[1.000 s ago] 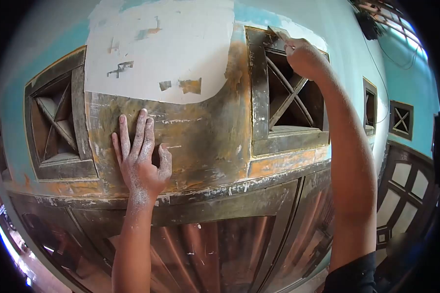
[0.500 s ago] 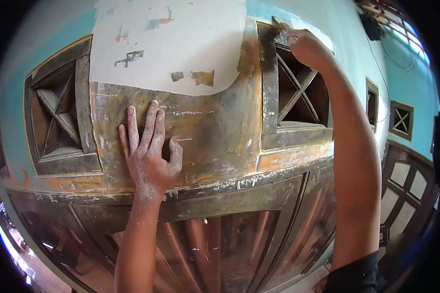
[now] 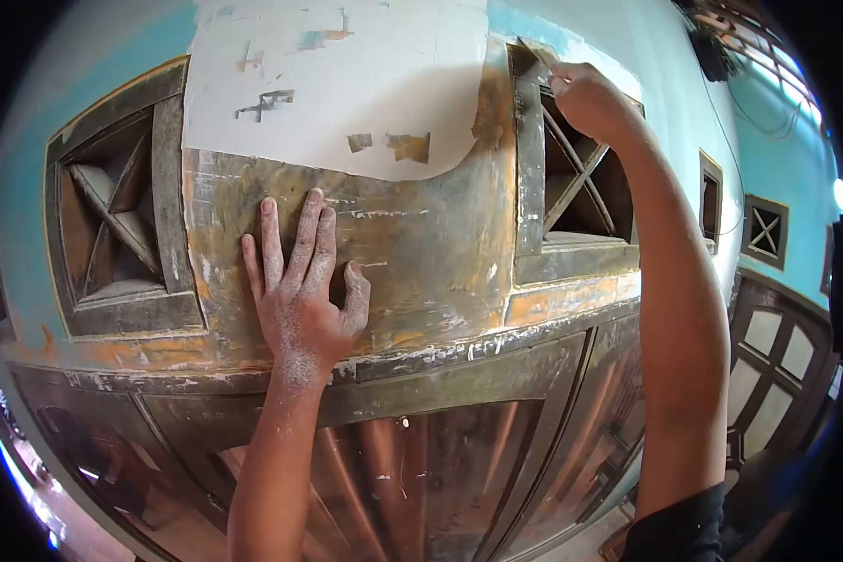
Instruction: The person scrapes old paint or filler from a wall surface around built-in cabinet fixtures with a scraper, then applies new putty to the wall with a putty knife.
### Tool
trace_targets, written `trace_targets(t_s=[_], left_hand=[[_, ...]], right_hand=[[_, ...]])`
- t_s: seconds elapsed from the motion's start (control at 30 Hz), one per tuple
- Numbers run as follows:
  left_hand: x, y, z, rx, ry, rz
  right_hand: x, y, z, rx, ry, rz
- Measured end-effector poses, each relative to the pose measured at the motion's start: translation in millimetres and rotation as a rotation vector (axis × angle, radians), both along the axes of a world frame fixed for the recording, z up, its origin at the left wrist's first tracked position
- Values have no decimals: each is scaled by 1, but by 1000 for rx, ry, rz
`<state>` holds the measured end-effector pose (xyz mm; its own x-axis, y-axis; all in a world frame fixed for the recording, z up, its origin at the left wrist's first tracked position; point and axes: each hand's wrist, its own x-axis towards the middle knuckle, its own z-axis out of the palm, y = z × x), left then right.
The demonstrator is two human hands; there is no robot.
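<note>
My left hand [image 3: 311, 314], dusted with white powder, lies with fingers spread on the bare, brownish scraped patch of wall [image 3: 440, 253]. Up at the top right, my right hand [image 3: 592, 98] grips a putty knife [image 3: 536, 51]. Its flat blade reaches the top edge of the wooden vent frame [image 3: 528, 169] with crossed slats. Fingers wrapped around it hide most of the handle. Above my left hand, a white coated area [image 3: 347, 84] of the wall ends in a curved lower edge, with several dark patches showing through.
A second vent with crossed slats [image 3: 112, 220] sits at the left. Below runs a wooden ledge [image 3: 421, 361] flecked with white, over glazed panels [image 3: 393, 487]. A panelled door [image 3: 768, 365] stands far right, and a dark object [image 3: 712, 51] hangs near the upper right.
The view has shifted slightly, so the wall appears farther right. The putty knife blade has moved a little left along the vent frame's top. My left hand stays on the same patch.
</note>
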<state>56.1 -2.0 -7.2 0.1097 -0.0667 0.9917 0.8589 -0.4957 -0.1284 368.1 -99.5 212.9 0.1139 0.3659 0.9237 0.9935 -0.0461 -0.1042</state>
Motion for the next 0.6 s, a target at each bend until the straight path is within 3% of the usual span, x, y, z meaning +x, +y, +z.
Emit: trace_targets(t_s=[0.07,0.13,0.3,0.53,0.6], left_hand=[[1,0,2,0,0,7],[0,0,-1,-14,4,18],[-1,1,0,-3,3,-4],[-2,-1,0,-11,10,-19],[0,-2,0,-15,9,0]], right_hand=[[-4,-5,5,11,-10,-9],[-26,-20,6,-165,192,-13],[-10,-2,-8,-15,-74,14],[-12,14,-11,-45,0,46],[16,39,-9,137,-239,105]])
